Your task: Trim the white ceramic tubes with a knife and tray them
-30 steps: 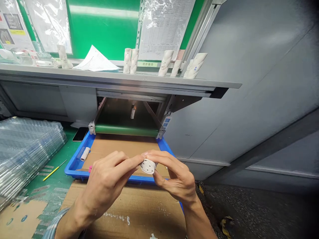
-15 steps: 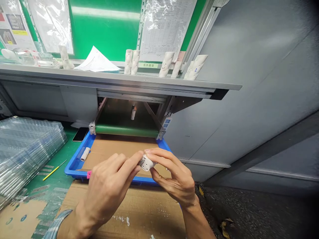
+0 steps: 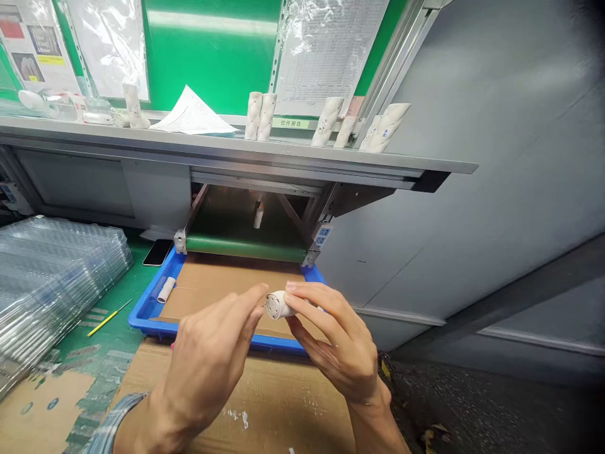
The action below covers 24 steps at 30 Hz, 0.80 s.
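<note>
A short white cylindrical part (image 3: 278, 305) with small holes in its end face is pinched in the fingers and thumb of my right hand (image 3: 338, 343). The holed end points left. My left hand (image 3: 208, 359) is just left of that end, its fingertips a small gap from the part and holding nothing. Both hands are above the front rim of a blue plastic tray (image 3: 278, 343) lined with brown cardboard (image 3: 222, 293). A small white tube (image 3: 166, 290) lies in the tray's left side.
A green conveyor belt (image 3: 246, 249) runs behind the tray under a metal shelf (image 3: 236, 151) carrying several white tubes. A stack of clear plastic trays (image 3: 57, 271) stands left, near a phone (image 3: 157, 252) and a yellow-handled pick (image 3: 104, 321). Cardboard (image 3: 265, 403) covers the bench front.
My left hand has let go of the white part and drawn slightly left. The part now lies more sideways in my right fingers, and the view has shifted a little.
</note>
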### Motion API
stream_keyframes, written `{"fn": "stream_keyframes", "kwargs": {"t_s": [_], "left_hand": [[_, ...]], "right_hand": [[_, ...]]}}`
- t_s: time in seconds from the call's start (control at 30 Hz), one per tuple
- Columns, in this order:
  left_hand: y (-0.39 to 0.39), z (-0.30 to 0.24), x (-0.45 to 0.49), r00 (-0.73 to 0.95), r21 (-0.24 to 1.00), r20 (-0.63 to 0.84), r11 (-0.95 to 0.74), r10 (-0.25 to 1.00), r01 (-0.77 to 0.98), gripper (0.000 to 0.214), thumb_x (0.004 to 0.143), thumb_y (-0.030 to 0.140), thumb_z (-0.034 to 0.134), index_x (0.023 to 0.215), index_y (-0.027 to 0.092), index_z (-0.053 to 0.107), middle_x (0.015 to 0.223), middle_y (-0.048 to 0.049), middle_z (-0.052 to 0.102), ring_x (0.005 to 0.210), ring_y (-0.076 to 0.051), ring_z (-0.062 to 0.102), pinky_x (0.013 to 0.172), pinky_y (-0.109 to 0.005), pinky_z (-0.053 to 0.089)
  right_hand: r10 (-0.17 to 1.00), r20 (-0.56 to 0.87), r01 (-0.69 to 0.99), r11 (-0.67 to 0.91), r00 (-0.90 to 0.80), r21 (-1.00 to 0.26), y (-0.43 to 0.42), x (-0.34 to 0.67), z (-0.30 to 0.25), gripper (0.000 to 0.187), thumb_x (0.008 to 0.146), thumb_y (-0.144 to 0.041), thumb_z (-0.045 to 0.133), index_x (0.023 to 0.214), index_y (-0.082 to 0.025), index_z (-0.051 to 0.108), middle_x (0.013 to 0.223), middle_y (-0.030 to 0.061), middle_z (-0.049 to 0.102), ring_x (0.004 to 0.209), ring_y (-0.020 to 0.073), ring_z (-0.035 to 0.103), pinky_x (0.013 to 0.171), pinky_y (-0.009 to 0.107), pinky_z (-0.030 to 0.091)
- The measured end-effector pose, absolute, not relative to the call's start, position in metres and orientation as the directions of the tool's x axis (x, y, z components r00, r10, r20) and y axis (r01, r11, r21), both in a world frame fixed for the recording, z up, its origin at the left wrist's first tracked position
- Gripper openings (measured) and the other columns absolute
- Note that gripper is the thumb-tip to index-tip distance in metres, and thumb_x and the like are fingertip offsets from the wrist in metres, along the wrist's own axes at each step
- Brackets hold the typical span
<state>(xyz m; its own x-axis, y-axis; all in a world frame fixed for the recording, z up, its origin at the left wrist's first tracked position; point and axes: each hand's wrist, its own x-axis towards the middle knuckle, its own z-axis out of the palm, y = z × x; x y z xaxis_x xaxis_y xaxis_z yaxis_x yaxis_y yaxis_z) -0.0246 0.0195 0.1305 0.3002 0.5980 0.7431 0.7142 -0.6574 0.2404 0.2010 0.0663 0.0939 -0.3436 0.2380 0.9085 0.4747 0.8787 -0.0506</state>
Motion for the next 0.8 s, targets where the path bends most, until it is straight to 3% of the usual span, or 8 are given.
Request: {"fn": "stream_keyframes", "kwargs": {"t_s": [0.07, 0.23, 0.33, 0.4, 0.47, 0.57, 0.67, 0.8], "left_hand": [[0.023, 0.13, -0.025, 0.258, 0.325, 0.743, -0.671, 0.617, 0.666, 0.035, 0.119, 0.027, 0.041, 0.14, 0.013, 0.065, 0.097, -0.0037, 0.08, 0.08, -0.013, 0.077, 0.074, -0.021, 0.058], [0.035, 0.125, -0.02, 0.288, 0.5, 0.704, -0.741, 0.649, 0.449, 0.037, 0.112, 0.044, 0.062, 0.138, 0.018, 0.066, 0.089, 0.0008, 0.076, 0.065, -0.01, 0.066, 0.063, -0.018, 0.055], [0.04, 0.118, -0.02, 0.272, 0.569, 0.715, -0.762, 0.644, 0.307, 0.023, 0.112, 0.032, 0.063, 0.132, 0.025, 0.069, 0.088, 0.0032, 0.073, 0.06, -0.008, 0.056, 0.057, -0.016, 0.049], [0.043, 0.113, -0.02, 0.26, 0.628, 0.691, -0.738, 0.675, 0.248, 0.024, 0.109, 0.028, 0.066, 0.133, 0.029, 0.068, 0.087, 0.0041, 0.071, 0.059, -0.008, 0.051, 0.054, -0.017, 0.045], [0.046, 0.108, -0.019, 0.271, 0.692, 0.641, -0.694, 0.718, 0.2, 0.025, 0.107, 0.026, 0.068, 0.132, 0.029, 0.067, 0.095, 0.0018, 0.075, 0.061, -0.009, 0.054, 0.055, -0.019, 0.045], [0.052, 0.103, -0.016, 0.279, 0.752, 0.587, -0.639, 0.76, 0.162, 0.021, 0.107, 0.029, 0.068, 0.127, 0.026, 0.065, 0.1, -0.0012, 0.077, 0.067, -0.011, 0.063, 0.059, -0.02, 0.049], [0.058, 0.101, -0.016, 0.292, 0.745, 0.566, -0.63, 0.771, 0.22, 0.018, 0.11, 0.036, 0.064, 0.123, 0.024, 0.065, 0.085, 0.0013, 0.073, 0.064, -0.012, 0.06, 0.058, -0.021, 0.047], [0.06, 0.105, -0.026, 0.247, 0.623, 0.58, -0.618, 0.776, 0.479, 0.027, 0.11, 0.047, 0.062, 0.123, 0.023, 0.062, 0.065, 0.0097, 0.049, 0.054, -0.011, 0.045, 0.053, -0.021, 0.037]], "right_hand": [[0.255, 0.908, 0.436, 0.895, -0.333, -0.091, 0.066, 0.2, 0.093, 0.068, 0.094, 0.009, 0.073, 0.153, -0.021, 0.063, 0.13, 0.012, 0.076, 0.125, 0.0233, 0.074, 0.106, 0.041, 0.064], [0.281, 0.91, 0.324, 0.929, -0.304, -0.179, 0.064, 0.199, 0.086, 0.07, 0.097, 0.003, 0.073, 0.16, -0.024, 0.056, 0.133, 0.0107, 0.077, 0.128, 0.0227, 0.072, 0.112, 0.042, 0.062], [0.473, 0.87, 0.203, 0.874, -0.141, -0.442, 0.063, 0.197, 0.082, 0.056, 0.103, -0.026, 0.079, 0.156, -0.027, 0.06, 0.139, 0.0119, 0.075, 0.133, 0.0258, 0.071, 0.115, 0.044, 0.061], [0.646, 0.761, 0.018, 0.763, -0.052, -0.646, 0.063, 0.193, 0.081, 0.054, 0.102, -0.048, 0.077, 0.15, -0.027, 0.064, 0.133, 0.0128, 0.078, 0.123, 0.027, 0.077, 0.105, 0.042, 0.066], [0.76, 0.649, -0.2, 0.63, -0.04, -0.75, 0.064, 0.186, 0.082, 0.055, 0.1, -0.058, 0.076, 0.145, -0.028, 0.066, 0.12, 0.0115, 0.083, 0.106, 0.0263, 0.082, 0.091, 0.04, 0.07], [0.835, 0.551, -0.391, 0.502, -0.015, -0.772, 0.066, 0.175, 0.082, 0.053, 0.094, -0.063, 0.082, 0.131, -0.028, 0.07, 0.113, 0.0107, 0.085, 0.097, 0.0272, 0.083, 0.085, 0.04, 0.07], [0.836, 0.548, -0.442, 0.495, 0.009, -0.748, 0.068, 0.168, 0.08, 0.045, 0.092, -0.061, 0.085, 0.122, -0.028, 0.074, 0.113, 0.0089, 0.085, 0.09, 0.025, 0.083, 0.079, 0.037, 0.07], [0.744, 0.662, -0.195, 0.665, 0.091, -0.721, 0.065, 0.173, 0.077, 0.033, 0.098, -0.039, 0.086, 0.129, -0.036, 0.078, 0.117, 0.0028, 0.084, 0.104, 0.0193, 0.08, 0.094, 0.032, 0.066]]}}
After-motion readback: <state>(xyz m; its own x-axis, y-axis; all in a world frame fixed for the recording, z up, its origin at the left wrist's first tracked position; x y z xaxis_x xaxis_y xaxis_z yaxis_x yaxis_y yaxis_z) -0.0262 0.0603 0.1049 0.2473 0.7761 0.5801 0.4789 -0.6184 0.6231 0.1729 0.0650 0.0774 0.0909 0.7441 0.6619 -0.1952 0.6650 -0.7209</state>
